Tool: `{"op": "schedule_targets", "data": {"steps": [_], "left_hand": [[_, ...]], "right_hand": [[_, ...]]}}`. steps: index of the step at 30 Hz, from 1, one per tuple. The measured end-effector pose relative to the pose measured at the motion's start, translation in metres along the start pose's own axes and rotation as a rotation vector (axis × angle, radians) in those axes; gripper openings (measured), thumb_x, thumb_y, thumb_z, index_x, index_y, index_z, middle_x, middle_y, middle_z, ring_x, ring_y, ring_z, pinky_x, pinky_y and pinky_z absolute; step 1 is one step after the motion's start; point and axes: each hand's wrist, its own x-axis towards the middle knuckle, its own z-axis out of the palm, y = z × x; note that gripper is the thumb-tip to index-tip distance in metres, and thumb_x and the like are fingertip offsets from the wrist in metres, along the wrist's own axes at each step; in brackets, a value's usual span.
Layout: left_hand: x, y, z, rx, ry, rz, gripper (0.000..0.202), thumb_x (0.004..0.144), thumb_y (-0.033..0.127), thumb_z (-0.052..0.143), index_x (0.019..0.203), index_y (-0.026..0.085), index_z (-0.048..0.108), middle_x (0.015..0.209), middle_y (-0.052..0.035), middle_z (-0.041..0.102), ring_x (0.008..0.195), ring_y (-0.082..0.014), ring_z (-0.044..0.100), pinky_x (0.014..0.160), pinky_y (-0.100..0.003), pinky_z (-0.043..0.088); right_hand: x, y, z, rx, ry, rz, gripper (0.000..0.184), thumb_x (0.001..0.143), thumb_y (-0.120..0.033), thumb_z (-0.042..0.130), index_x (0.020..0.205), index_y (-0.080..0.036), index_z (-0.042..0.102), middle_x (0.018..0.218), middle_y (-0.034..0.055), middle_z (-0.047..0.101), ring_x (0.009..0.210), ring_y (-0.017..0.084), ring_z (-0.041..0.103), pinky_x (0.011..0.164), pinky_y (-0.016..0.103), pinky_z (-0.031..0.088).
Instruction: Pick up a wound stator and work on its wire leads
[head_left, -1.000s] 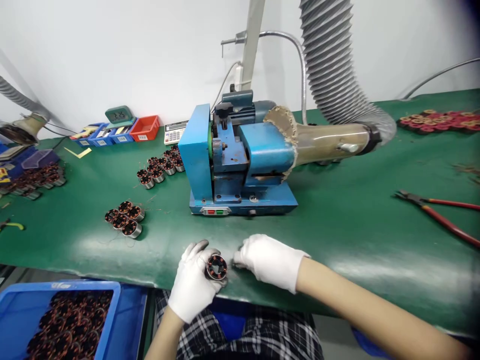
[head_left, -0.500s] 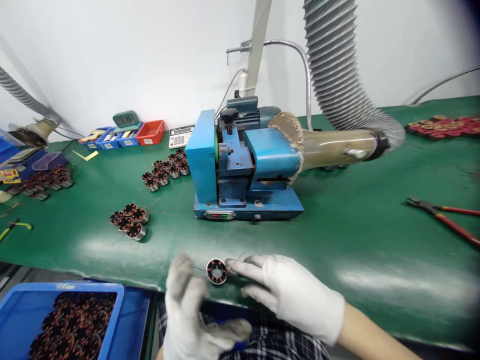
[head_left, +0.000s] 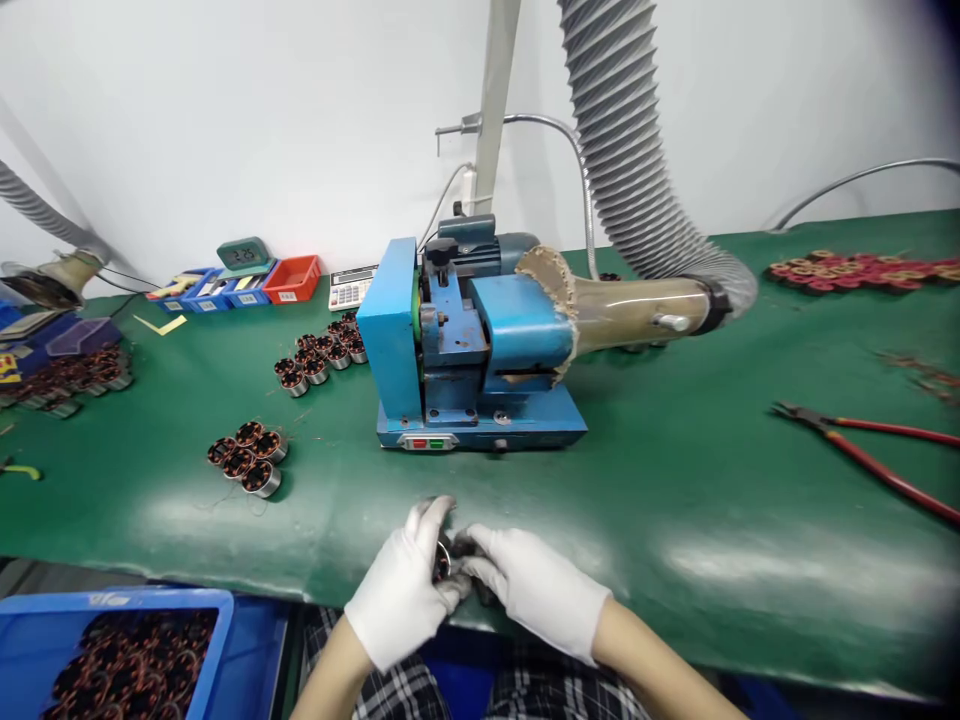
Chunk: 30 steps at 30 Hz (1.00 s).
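Near the front edge of the bench, a motor stator (head_left: 442, 562) with copper windings and a bright metal rim is partly covered by my gloved fingers. My left hand (head_left: 405, 585) is wrapped round it from the left, thumb below and fingers above. Close against its right side, my right hand (head_left: 536, 590) has its fingertips pinched together; what they hold, if anything, is hidden. Both white gloves are smudged grey at the fingertips. To the left, a small group of similar stators (head_left: 261, 477) stands on the green bench.
A blue grinding machine (head_left: 457, 370) with a ribbed exhaust hose (head_left: 622, 140) stands ahead. Red-handled pliers (head_left: 862, 440) lie at right, before a pile of red rings (head_left: 847, 272). More stators (head_left: 292, 383) stand beside the machine. A blue bin (head_left: 225, 640) of stators is at lower left.
My left hand has moved up from the bench edge and closed round the stator, which lay uncovered between the hands. My right fingers have curled in beside it. The view has shifted slightly right.
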Motion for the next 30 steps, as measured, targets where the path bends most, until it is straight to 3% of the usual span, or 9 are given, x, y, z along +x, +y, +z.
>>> {"op": "schedule_targets", "data": {"steps": [7,9,11,14,16,19,21,25,30], "left_hand": [[0.000,0.002,0.008,0.069,0.076,0.019,0.062,0.077,0.015,0.048,0.128,0.030,0.015,0.126,-0.0033,0.033,0.110,-0.0154,0.041,0.094,-0.034,0.037],[0.000,0.002,0.010,0.067,0.096,0.021,0.059,0.077,0.015,0.047,0.126,0.030,0.018,0.122,-0.0027,0.037,0.107,-0.0148,0.042,0.092,-0.034,0.038],[-0.002,0.002,0.012,0.058,0.133,0.047,0.054,0.077,0.013,0.047,0.122,0.028,0.021,0.120,-0.0025,0.037,0.107,-0.0135,0.042,0.093,-0.034,0.037],[-0.004,-0.001,0.016,0.098,0.212,0.129,0.046,0.077,0.011,0.046,0.117,0.024,0.028,0.119,-0.0042,0.037,0.109,-0.0130,0.040,0.091,-0.033,0.039],[-0.004,-0.004,0.018,0.147,0.257,0.171,0.040,0.078,0.012,0.046,0.115,0.021,0.031,0.119,-0.0059,0.038,0.108,-0.0135,0.041,0.088,-0.033,0.041],[-0.002,-0.009,0.023,0.223,0.315,0.185,0.037,0.081,0.016,0.045,0.116,0.019,0.033,0.118,-0.0082,0.040,0.106,-0.0146,0.045,0.085,-0.032,0.044],[0.002,-0.011,0.028,0.277,0.351,0.176,0.036,0.082,0.019,0.045,0.116,0.018,0.035,0.117,-0.0078,0.043,0.102,-0.0150,0.048,0.082,-0.032,0.046],[0.010,-0.003,0.037,0.325,0.406,0.152,0.025,0.082,0.020,0.044,0.107,0.020,0.041,0.111,-0.0042,0.048,0.096,-0.0147,0.051,0.078,-0.033,0.048],[0.016,0.020,0.042,0.105,0.185,0.063,0.017,0.082,0.020,0.044,0.098,0.021,0.049,0.107,0.0007,0.050,0.097,-0.0135,0.048,0.084,-0.034,0.042]], "right_hand": [[0.004,0.018,-0.017,0.291,0.070,-0.044,0.030,0.089,-0.034,0.039,0.085,-0.010,0.055,0.070,0.0040,0.056,0.062,0.011,0.048,0.060,0.023,0.036],[-0.004,0.038,-0.035,0.518,0.263,0.019,0.038,0.085,-0.045,0.042,0.083,-0.008,0.050,0.067,0.0070,0.055,0.059,0.013,0.051,0.058,0.025,0.041],[-0.019,0.065,-0.062,0.638,0.607,0.165,0.047,0.077,-0.053,0.047,0.088,-0.007,0.046,0.068,0.0093,0.055,0.058,0.015,0.052,0.057,0.026,0.044],[-0.052,0.111,-0.108,0.367,0.909,0.587,0.034,0.086,-0.031,0.041,0.108,-0.006,0.048,0.098,0.0155,0.056,0.085,0.015,0.054,0.081,0.022,0.042],[-0.076,0.143,-0.133,0.030,0.841,0.791,0.052,0.088,-0.044,0.038,0.126,-0.010,0.043,0.124,0.0162,0.041,0.114,0.026,0.040,0.095,0.030,0.029],[-0.105,0.183,-0.152,-0.289,0.659,1.060,0.074,0.087,-0.062,0.025,0.135,-0.006,0.032,0.129,0.0247,0.028,0.115,0.040,0.032,0.089,0.043,0.027],[-0.114,0.199,-0.148,-0.358,0.626,1.199,0.063,0.087,-0.058,0.031,0.123,-0.008,0.044,0.119,0.0207,0.041,0.108,0.036,0.040,0.086,0.039,0.032],[-0.103,0.191,-0.114,-0.460,0.616,1.098,0.041,0.091,-0.045,0.028,0.102,-0.013,0.053,0.092,0.0119,0.054,0.088,0.028,0.051,0.076,0.034,0.037],[-0.078,0.164,-0.089,-0.582,0.723,0.994,0.056,0.086,-0.047,0.044,0.130,-0.013,0.039,0.133,0.0090,0.028,0.121,0.024,0.025,0.101,0.032,0.019]]}}
